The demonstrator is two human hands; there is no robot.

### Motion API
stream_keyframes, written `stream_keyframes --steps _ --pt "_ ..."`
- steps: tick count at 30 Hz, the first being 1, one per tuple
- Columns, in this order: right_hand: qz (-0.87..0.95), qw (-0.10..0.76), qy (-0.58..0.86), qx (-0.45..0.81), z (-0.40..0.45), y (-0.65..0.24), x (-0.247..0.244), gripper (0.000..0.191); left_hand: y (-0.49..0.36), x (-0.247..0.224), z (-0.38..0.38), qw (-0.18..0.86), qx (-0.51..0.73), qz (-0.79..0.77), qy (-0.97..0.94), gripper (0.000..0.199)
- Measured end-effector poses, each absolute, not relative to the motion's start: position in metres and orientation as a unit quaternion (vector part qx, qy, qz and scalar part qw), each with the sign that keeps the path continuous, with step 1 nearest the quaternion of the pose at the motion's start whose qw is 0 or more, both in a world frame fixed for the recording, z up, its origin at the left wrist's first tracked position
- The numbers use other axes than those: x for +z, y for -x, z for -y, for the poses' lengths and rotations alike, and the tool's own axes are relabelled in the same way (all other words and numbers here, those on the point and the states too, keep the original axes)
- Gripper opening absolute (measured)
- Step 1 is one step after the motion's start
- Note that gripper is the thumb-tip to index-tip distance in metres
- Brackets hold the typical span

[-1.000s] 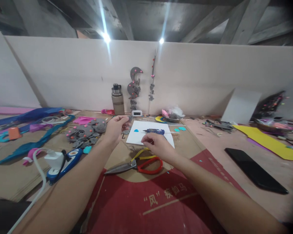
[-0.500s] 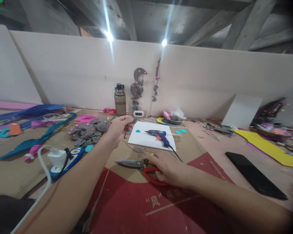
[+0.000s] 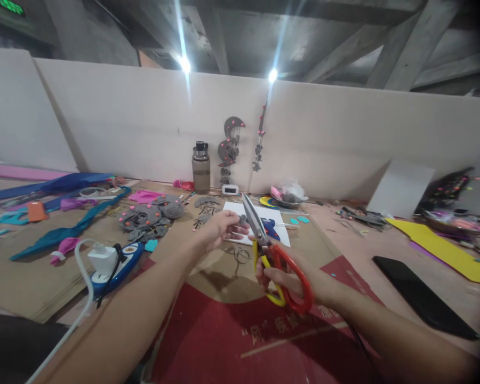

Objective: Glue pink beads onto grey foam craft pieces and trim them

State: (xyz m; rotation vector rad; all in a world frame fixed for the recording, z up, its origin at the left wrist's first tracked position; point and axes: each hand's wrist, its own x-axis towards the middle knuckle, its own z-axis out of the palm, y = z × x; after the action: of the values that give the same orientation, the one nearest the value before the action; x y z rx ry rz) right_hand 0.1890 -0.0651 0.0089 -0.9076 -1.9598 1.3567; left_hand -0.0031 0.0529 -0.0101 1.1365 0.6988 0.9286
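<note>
My right hand [image 3: 282,277] grips a pair of scissors [image 3: 272,256] with one red and one yellow handle, the blades pointing up and away from me. Close to the blades, my left hand [image 3: 226,232] pinches a small grey felt piece [image 3: 243,220] between thumb and fingers. Behind the scissors a blue glue gun [image 3: 272,229], partly hidden, lies on a white board [image 3: 232,207]. A thin grey cord [image 3: 240,256] rests on the cardboard below my left hand. Grey cut-out pieces [image 3: 206,210] lie just beyond that hand.
Grey felt pieces with pink dots [image 3: 144,216] are heaped at left, near a power strip [image 3: 122,266] with a white charger. A bottle [image 3: 201,170] stands by the white partition [image 3: 144,117]. At right lie a black phone [image 3: 422,296] and a yellow sheet [image 3: 436,245].
My right hand has lifted the scissors off the cardboard and turned the blades upward. My left hand has come nearer to me and slightly right with the grey piece.
</note>
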Motion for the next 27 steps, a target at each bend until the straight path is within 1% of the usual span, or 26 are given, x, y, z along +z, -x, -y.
stream_keyframes --steps 2,6,9,12,14,18,20,23,25,27 --pt "0.701 0.336 0.335 0.532 0.059 -0.189 0.008 0.026 -0.008 -0.019 -0.043 0.706 0.367 -0.291 -0.532 0.028" --pt "0.685 0.397 0.383 0.477 0.045 -0.196 0.013 0.029 -0.011 -0.025 -0.033 0.732 0.215 -0.270 -0.588 0.028" --pt "0.668 0.456 0.393 0.438 0.041 -0.204 0.021 0.032 0.000 -0.014 -0.033 0.704 0.113 -0.287 -0.640 0.020" --pt "0.667 0.485 0.402 0.399 0.039 -0.215 0.030 0.031 0.016 0.003 -0.038 0.664 0.042 -0.320 -0.674 0.017" --pt "0.667 0.497 0.408 0.377 0.038 -0.224 0.035 0.030 0.029 0.013 -0.041 0.619 0.042 -0.355 -0.699 0.014" --pt "0.649 0.532 0.384 0.385 0.036 -0.239 0.040 0.026 0.053 0.025 -0.047 0.457 0.029 -0.475 -0.752 0.011" --pt "0.647 0.539 0.379 0.384 0.037 -0.243 0.041 0.037 0.062 0.028 -0.048 0.408 0.004 -0.500 -0.764 0.009" --pt "0.666 0.514 0.377 0.387 0.042 -0.243 0.039 0.054 0.068 0.033 -0.045 0.346 -0.025 -0.499 -0.794 0.009" --pt "0.683 0.494 0.369 0.391 0.044 -0.240 0.037 0.054 0.065 0.037 -0.041 0.292 -0.043 -0.493 -0.818 0.009" --pt "0.688 0.493 0.357 0.395 0.044 -0.235 0.036 0.049 0.061 0.039 -0.037 0.224 -0.067 -0.492 -0.839 0.011"
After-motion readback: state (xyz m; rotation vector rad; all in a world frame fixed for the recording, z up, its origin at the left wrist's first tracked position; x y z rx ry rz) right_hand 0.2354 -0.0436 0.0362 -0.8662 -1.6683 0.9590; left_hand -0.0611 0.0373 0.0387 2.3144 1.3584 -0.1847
